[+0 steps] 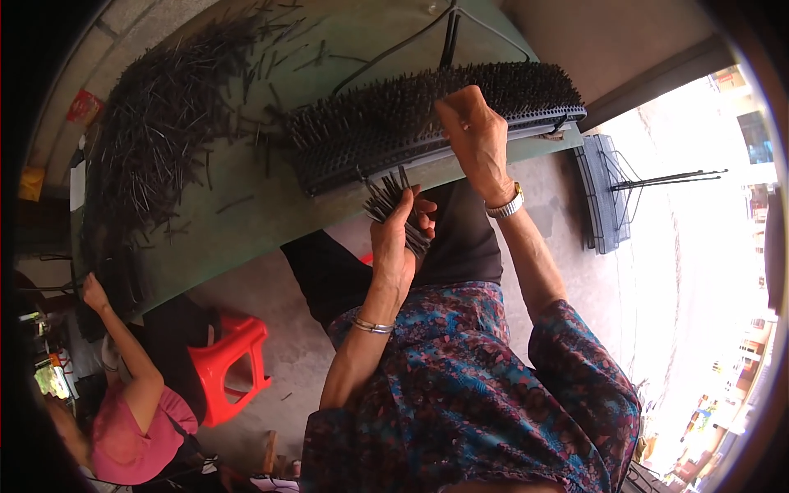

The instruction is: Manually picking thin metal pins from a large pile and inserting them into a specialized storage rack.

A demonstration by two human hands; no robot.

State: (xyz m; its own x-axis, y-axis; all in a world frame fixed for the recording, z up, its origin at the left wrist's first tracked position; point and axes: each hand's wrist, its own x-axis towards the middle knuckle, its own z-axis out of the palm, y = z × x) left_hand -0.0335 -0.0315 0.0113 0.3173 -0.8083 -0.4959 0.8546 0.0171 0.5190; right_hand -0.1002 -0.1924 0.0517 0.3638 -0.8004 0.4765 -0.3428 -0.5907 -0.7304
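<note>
A bundle of short dark sticks is gripped in my left hand, close to the near edge of the table. My right hand is above a long perforated rack, its fingertips pinched together over the holes. What the pinch holds, if anything, is too small and blurred to make out. Many dark sticks stand upright in the rack, densest toward its far side and right end. Rows of bare holes show along the near side.
The green table carries a big heap of loose dark sticks at left. A second rack with wire legs lies on the floor at right. A red plastic stool stands at left, near a co-worker in a pink top.
</note>
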